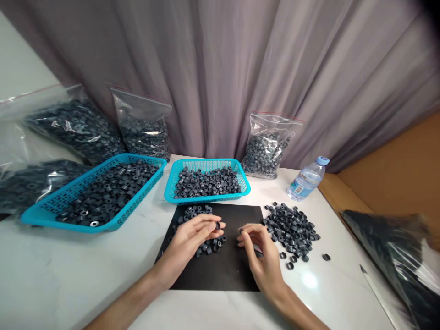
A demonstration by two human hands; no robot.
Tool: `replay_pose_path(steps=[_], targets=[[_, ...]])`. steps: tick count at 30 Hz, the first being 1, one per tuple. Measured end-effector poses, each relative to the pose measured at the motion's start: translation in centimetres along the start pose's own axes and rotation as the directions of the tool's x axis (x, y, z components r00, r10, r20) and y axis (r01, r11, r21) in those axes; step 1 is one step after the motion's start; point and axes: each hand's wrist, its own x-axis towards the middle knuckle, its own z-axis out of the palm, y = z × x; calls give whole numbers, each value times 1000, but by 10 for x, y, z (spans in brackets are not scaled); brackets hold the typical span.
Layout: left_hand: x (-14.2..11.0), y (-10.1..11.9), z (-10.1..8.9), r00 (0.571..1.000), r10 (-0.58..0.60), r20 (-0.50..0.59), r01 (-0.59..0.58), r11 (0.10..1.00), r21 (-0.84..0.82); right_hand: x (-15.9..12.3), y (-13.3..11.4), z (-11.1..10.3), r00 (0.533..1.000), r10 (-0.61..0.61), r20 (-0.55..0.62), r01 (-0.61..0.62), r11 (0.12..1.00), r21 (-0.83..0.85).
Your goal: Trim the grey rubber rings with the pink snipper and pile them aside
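Over the black mat (237,275), my left hand (194,233) pinches a small dark ring-shaped part (217,225) between thumb and fingertips. To its right, my right hand (263,250) has its thumb and index finger closed on a tiny dark piece (241,230), mostly covered by the fingertips. Something dark also shows under the curled fingers of that hand, too hidden to name. Beneath and behind my left hand lies a pile of dark ring parts (208,247) on the mat. A larger heap of dark rings (292,229) spreads beside my right hand on the white table.
Behind the mat stands a blue basket (208,200) of dark parts; a longer blue basket (41,217) is at left. Zip bags (144,133) of parts line the curtain, another bag (266,151) standing right. A water bottle (305,181) and a pointed tool (378,295) are at right.
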Motion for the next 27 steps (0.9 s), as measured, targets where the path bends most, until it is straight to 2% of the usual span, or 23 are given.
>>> replay_pose_path(steps=[4,8,13,19,27], targets=[[8,7,10,994,-59,91,65,996,-64,5,6,-3,999,45,17,-45,999,-16],[9,2,12,992,-70,101,83,989,-126,3,5,-4,996,16,92,-10,998,-67],[0,-4,11,987,-101,129,124,976,-182,4,0,-9,993,-44,110,60,987,-148],[-10,-3,14,985,-113,129,145,950,-275,3,-5,-13,984,-93,151,113,985,-130],[-15,-5,17,976,-107,188,169,919,-357,4,-5,-15,976,-55,209,88,984,-153]])
